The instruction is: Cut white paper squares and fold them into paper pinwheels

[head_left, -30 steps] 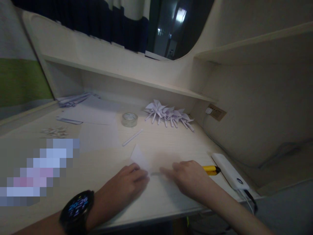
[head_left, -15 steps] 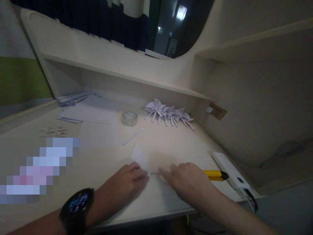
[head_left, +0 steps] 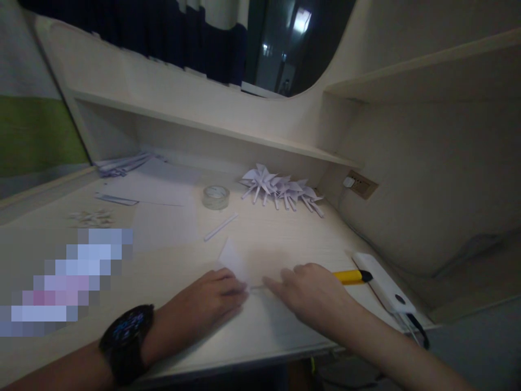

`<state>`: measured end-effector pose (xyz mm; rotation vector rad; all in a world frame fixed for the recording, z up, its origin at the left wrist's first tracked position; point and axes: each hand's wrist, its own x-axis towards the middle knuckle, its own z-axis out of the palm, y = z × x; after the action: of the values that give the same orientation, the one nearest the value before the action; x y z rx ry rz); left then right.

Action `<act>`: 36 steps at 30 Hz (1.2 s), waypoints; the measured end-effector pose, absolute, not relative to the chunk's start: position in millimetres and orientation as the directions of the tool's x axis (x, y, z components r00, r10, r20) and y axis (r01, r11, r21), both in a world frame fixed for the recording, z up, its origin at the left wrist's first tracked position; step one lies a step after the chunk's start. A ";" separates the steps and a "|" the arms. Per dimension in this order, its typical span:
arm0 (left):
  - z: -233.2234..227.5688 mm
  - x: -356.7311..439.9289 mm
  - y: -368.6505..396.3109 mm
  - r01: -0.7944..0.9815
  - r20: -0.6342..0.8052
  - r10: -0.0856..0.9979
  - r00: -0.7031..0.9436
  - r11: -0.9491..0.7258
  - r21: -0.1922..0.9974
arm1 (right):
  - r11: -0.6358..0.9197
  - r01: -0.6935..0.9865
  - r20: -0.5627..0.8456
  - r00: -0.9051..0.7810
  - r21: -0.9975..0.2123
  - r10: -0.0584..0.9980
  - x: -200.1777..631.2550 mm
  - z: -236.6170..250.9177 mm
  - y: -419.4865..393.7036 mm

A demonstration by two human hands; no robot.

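My left hand point(head_left: 217, 297), with a black watch point(head_left: 127, 339) on its wrist, presses a small folded piece of white paper point(head_left: 232, 259) against the desk, its fingers closed together over the near part. My right hand point(head_left: 311, 290) is closed around a yellow utility knife point(head_left: 350, 277); the black end sticks out to the right. A thin blade points left from the fingers, and its tip reaches the paper's corner by my left fingertips. Exactly how the blade meets the paper is too blurred to tell. Beyond the paper lies a white paper stick point(head_left: 221, 227).
Behind stand a clear tape roll point(head_left: 216, 197) and a row of white paper pinwheels point(head_left: 280, 187). Paper sheets point(head_left: 163, 182), rolled paper sticks point(head_left: 128, 164) and a pile of small pale pieces point(head_left: 91, 218) lie left. A white power strip point(head_left: 380, 282) with cables lies right.
My right hand and the knife have shifted slightly up and to the left, and the knife's end has tilted up. My left hand stays nearly still on the paper.
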<state>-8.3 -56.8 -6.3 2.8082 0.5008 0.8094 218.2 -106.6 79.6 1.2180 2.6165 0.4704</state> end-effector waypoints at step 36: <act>0.5 -11.1 -57.3 0.287 0.427 0.371 0.825 -0.925 0.251 | 0.616 0.684 -0.051 -0.652 0.392 0.757 220.0 76.2 -110.6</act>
<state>-11.1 -57.3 0.5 2.8310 0.5147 0.7159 220.0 -110.6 76.2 1.1885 2.6288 0.5048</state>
